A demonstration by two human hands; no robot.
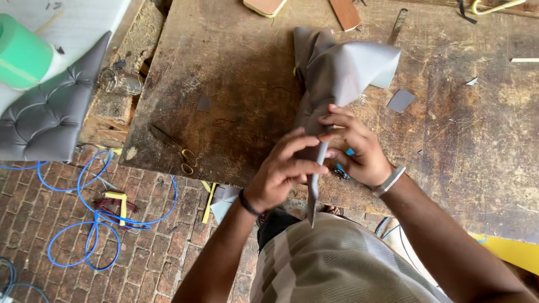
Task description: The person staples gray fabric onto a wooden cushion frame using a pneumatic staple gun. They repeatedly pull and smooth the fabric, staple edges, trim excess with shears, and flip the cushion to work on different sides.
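A crumpled sheet of grey faux leather (337, 70) lies on the worn wooden workbench (236, 84) and narrows to a folded strip that hangs past the bench's near edge. My left hand (283, 171) pinches that strip from the left side. My right hand (356, 148) grips the same strip from the right, fingers curled over it, with a small blue object partly hidden under the palm. Both hands meet at the bench's front edge.
Scissors (174, 147) lie on the bench's left front part. Small grey scraps (401, 100) sit right of the sheet. A grey tufted cushion (48, 112) and a green roll (22, 51) are at left. A blue hose (95, 216) coils on the brick floor.
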